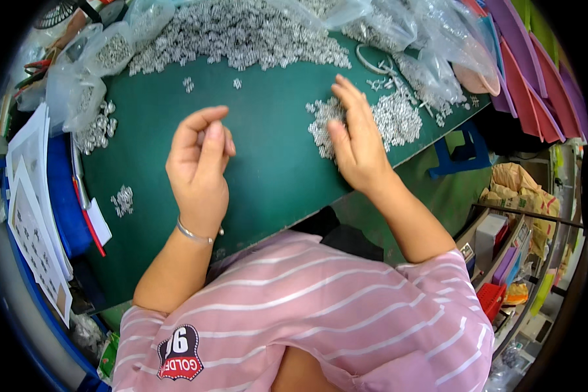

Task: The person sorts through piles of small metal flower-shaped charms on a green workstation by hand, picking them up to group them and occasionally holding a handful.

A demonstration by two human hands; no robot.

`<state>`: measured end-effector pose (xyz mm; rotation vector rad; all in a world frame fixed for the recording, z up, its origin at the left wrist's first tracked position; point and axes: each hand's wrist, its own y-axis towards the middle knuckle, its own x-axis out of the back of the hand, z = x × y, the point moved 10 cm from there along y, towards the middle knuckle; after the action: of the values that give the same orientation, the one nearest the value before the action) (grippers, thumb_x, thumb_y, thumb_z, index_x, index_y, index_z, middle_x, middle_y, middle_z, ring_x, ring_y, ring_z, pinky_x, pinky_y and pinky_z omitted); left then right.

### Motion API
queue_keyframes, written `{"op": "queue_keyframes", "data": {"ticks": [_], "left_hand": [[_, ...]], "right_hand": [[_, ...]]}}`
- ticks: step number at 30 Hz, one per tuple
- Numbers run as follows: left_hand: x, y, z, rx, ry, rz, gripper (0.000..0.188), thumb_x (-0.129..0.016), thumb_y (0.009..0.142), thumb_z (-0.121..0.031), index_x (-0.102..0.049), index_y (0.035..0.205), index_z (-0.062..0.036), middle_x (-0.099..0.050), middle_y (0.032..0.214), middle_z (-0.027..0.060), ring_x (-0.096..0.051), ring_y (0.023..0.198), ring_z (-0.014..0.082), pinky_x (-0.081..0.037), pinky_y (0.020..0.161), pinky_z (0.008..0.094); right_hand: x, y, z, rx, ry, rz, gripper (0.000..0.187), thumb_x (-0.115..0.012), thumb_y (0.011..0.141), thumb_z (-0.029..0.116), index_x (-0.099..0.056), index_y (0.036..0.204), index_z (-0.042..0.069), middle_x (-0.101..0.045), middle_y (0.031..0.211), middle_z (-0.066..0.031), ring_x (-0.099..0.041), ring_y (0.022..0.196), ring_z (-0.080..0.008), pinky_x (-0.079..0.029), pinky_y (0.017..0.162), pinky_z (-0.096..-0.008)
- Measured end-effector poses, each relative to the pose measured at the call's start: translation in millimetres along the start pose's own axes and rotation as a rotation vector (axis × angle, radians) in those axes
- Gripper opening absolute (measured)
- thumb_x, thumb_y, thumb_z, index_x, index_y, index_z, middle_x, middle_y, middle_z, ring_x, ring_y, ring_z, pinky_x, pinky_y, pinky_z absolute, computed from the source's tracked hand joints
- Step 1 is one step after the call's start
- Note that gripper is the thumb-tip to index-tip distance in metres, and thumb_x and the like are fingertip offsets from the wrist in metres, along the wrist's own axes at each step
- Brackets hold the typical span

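Observation:
My left hand [199, 160] hovers over the green tabletop [268, 144], its fingers curled in toward the thumb. Whatever it may hold is hidden inside the fingers. A metal bangle [195, 235] circles that wrist. My right hand [361, 144] is open, fingers stretched and thumb apart, at a pile of small silver metal pieces [321, 124]. More of the same pieces [398, 121] lie just beyond its outer edge. Two small bits, a left one [188, 84] and a right one [237, 83], sit apart on the green surface ahead.
A large heap of silver pieces [242, 36] spreads along the far side, with clear plastic bags [431, 39] around it. At left are a small cluster [122, 200], shiny parts [98, 129], a red pen [88, 219] and paper sheets [36, 222]. Purple and pink bins [522, 72] stand right; a blue stool [460, 153] is below.

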<state>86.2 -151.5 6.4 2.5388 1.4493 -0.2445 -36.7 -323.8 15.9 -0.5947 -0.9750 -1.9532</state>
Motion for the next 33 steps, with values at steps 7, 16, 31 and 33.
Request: {"op": "queue_keyframes", "data": {"ticks": [7, 16, 31, 33], "left_hand": [[13.0, 6.7, 0.1, -0.009, -0.049, -0.041, 0.021, -0.05, 0.092, -0.009, -0.055, 0.109, 0.0018, -0.05, 0.072, 0.0025, -0.035, 0.055, 0.0039, -0.027, 0.047, 0.0173], [80.8, -6.0, -49.2, -0.142, -0.036, -0.209, 0.021, -0.05, 0.091, -0.008, -0.057, 0.108, 0.0015, -0.052, 0.075, 0.0035, -0.035, 0.054, 0.0044, -0.027, 0.047, 0.0183], [111.8, -77.9, -82.3, -0.11, -0.017, -0.345, 0.016, -0.049, 0.092, -0.008, -0.057, 0.104, -0.0019, -0.05, 0.067, 0.0003, -0.032, 0.049, 0.0033, -0.025, 0.043, 0.0172], [110.8, -79.4, -84.1, -0.117, -0.018, -0.315, 0.015, -0.05, 0.092, -0.008, -0.057, 0.103, -0.0019, -0.05, 0.067, 0.0003, -0.033, 0.048, 0.0032, -0.025, 0.042, 0.0171]], "right_hand": [[30.4, -18.2, 7.8, 0.071, 0.151, -0.316, 0.024, -0.048, 0.087, 0.002, -0.052, 0.11, -0.003, -0.055, 0.114, -0.0177, -0.053, 0.104, -0.0268, -0.039, 0.09, -0.0366], [-41.5, -95.5, 84.2, 0.238, 0.441, 0.56, 0.01, -0.065, 0.078, 0.007, -0.061, 0.086, 0.003, -0.06, 0.066, -0.0095, -0.057, 0.054, -0.0276, -0.045, 0.048, -0.0343], [-223.3, -99.7, 115.4, 0.11, 0.135, 0.686, 0.023, -0.05, 0.083, 0.013, -0.06, 0.101, 0.004, -0.059, 0.104, -0.0182, -0.059, 0.093, -0.0323, -0.046, 0.082, -0.0426], [-217.6, -95.9, 116.6, 0.122, 0.136, 0.667, 0.023, -0.05, 0.083, 0.013, -0.06, 0.101, 0.004, -0.06, 0.103, -0.018, -0.059, 0.093, -0.0323, -0.046, 0.082, -0.0426]]}}
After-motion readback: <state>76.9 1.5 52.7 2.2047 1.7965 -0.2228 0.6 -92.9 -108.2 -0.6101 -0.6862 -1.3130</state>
